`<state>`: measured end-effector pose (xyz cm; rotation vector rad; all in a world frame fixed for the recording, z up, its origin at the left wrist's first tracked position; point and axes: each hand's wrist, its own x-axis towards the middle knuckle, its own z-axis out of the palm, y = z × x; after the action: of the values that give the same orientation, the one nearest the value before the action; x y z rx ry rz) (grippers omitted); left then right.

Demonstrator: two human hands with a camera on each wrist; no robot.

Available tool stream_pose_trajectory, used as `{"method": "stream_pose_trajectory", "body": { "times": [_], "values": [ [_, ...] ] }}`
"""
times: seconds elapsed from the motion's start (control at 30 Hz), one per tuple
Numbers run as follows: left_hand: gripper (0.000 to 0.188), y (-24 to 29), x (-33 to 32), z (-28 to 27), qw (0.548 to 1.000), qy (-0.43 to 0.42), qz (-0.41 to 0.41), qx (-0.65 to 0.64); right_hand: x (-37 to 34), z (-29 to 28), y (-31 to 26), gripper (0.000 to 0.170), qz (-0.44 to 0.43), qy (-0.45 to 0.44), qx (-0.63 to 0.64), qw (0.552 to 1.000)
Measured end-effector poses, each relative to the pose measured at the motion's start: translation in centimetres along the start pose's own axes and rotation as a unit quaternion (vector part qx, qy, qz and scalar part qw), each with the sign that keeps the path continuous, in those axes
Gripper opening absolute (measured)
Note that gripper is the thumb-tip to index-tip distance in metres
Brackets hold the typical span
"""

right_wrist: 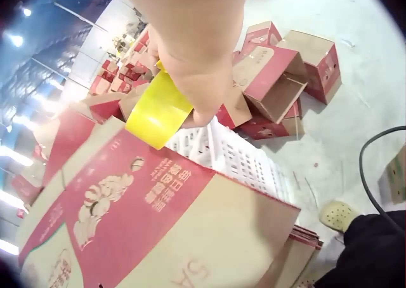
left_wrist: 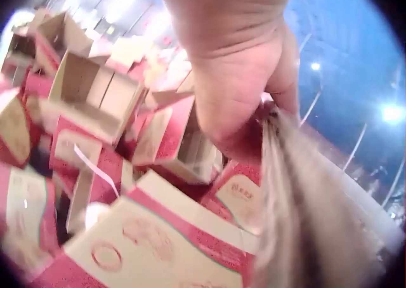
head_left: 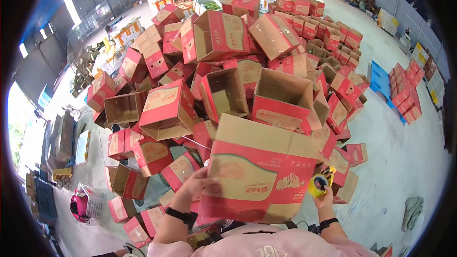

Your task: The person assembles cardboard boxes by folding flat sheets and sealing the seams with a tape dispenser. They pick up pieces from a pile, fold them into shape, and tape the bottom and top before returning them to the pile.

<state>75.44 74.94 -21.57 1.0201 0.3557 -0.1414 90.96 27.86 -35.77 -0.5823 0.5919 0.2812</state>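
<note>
A red and beige printed cardboard box [head_left: 257, 176] is held up in front of the person's chest, its plain brown flap raised at the far side. At its left edge the left hand [head_left: 197, 184] grips the cardboard; the left wrist view has the fingers curled over a blurred brown edge [left_wrist: 304, 218]. Beside the box's right edge, the right hand [head_left: 324, 199] holds a yellow tape dispenser [head_left: 313, 190]. Close up in the right wrist view, the wide yellow tape [right_wrist: 158, 113] overlaps the box's corner, with the right hand [right_wrist: 196, 78] wrapped around the dispenser.
A tall heap of open red boxes [head_left: 223, 38] rises directly ahead. A white plastic crate [right_wrist: 235, 154] stands beneath the right hand. Another white basket [head_left: 90, 202] is on the floor at left. Stacked red boxes sit by a blue pallet [head_left: 381, 83] at right.
</note>
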Motion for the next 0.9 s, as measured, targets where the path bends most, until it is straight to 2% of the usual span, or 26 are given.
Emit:
{"method": "stream_pose_trajectory", "body": {
  "times": [0.03,0.07,0.1,0.13,0.17,0.2,0.23,0.3,0.33,0.37,0.4,0.47,0.5,0.53,0.6,0.67,0.7,0.77,0.8,0.87,0.9],
  "values": [
    [0.039,0.0,-0.8,-1.1,1.000,-0.002,-0.003,0.004,1.0,-1.2,-1.4,0.038,-0.003,-0.010,-0.015,1.000],
    [0.042,-0.1,-1.5,-3.2,0.992,0.039,-0.020,0.118,2.1,-2.2,-2.7,0.037,-0.009,-0.021,-0.028,0.999],
    [0.045,-0.1,-1.7,-4.1,0.969,0.078,-0.033,0.231,-1.4,2.2,-3.7,0.041,-0.015,0.033,-0.103,0.994],
    [0.045,0.2,-1.8,-3.3,0.969,0.069,-0.032,0.236,-4.3,5.2,-4.2,0.041,-0.022,0.035,-0.095,0.995],
    [0.045,0.6,-2.5,-1.9,0.969,0.131,0.077,0.194,-6.8,7.5,-4.7,0.045,-0.064,-0.068,-0.296,0.951],
    [0.045,1.1,-3.3,-0.6,0.953,0.191,0.184,0.145,-9.4,9.6,-4.9,0.050,-0.099,-0.163,-0.483,0.854],
    [0.045,2.0,-3.8,2.0,0.955,0.183,0.183,0.145,-12.2,12.0,-4.9,0.057,-0.102,-0.223,-0.499,0.831],
    [0.047,4.1,-3.9,7.9,0.920,0.214,0.328,0.012,-16.5,15.2,-4.9,0.069,-0.079,-0.334,-0.538,0.770],
    [0.047,4.7,-3.4,9.0,0.921,0.212,0.328,0.011,-18.1,16.5,-4.9,0.074,-0.055,-0.386,-0.559,0.732],
    [0.048,5.3,-3.0,9.8,0.918,0.226,0.311,0.095,-20.4,19.1,-5.2,0.077,-0.101,-0.405,-0.673,0.610],
    [0.049,5.7,-2.7,10.2,0.909,0.239,0.290,0.180,-20.1,19.4,-4.8,0.077,-0.099,-0.402,-0.674,0.612],
    [0.049,5.4,-1.6,9.4,0.922,0.230,0.270,0.156,-19.2,20.0,-4.0,0.074,-0.083,-0.418,-0.663,0.615],
    [0.050,5.0,-1.1,8.3,0.924,0.215,0.279,0.150,-19.9,22.0,-4.6,0.069,-0.122,-0.398,-0.725,0.549],
    [0.051,4.8,-1.1,7.4,0.926,0.201,0.286,0.144,-19.3,23.1,-4.9,0.069,-0.119,-0.396,-0.726,0.549],
    [0.052,4.5,-2.1,5.8,0.929,0.176,0.292,0.141,-17.9,24.3,-5.5,0.066,-0.331,-0.365,-0.771,0.404],
    [0.053,4.3,-2.7,5.0,0.933,0.149,0.297,0.137,-16.3,27.0,-6.0,0.064,-0.451,-0.371,-0.758,0.291],
    [0.054,4.2,-2.9,5.1,0.925,0.158,0.314,0.146,-15.2,28.0,-6.3,0.064,-0.446,-0.370,-0.761,0.293],
    [0.057,4.2,-3.1,5.4,0.919,0.164,0.330,0.140,-13.7,28.9,-6.3,0.063,-0.536,-0.431,-0.716,0.120],
    [0.057,4.3,-2.8,5.3,0.919,0.166,0.330,0.137,-13.9,29.3,-6.0,0.063,-0.534,-0.433,-0.717,0.117],
    [0.057,4.5,-2.4,5.1,0.925,0.157,0.319,0.134,-15.0,29.9,-5.6,0.061,-0.510,-0.492,-0.701,0.087],
    [0.058,4.7,-2.5,5.5,0.928,0.153,0.315,0.125,-15.1,29.9,-5.8,0.060,-0.504,-0.473,-0.719,0.075]
  ]
}}
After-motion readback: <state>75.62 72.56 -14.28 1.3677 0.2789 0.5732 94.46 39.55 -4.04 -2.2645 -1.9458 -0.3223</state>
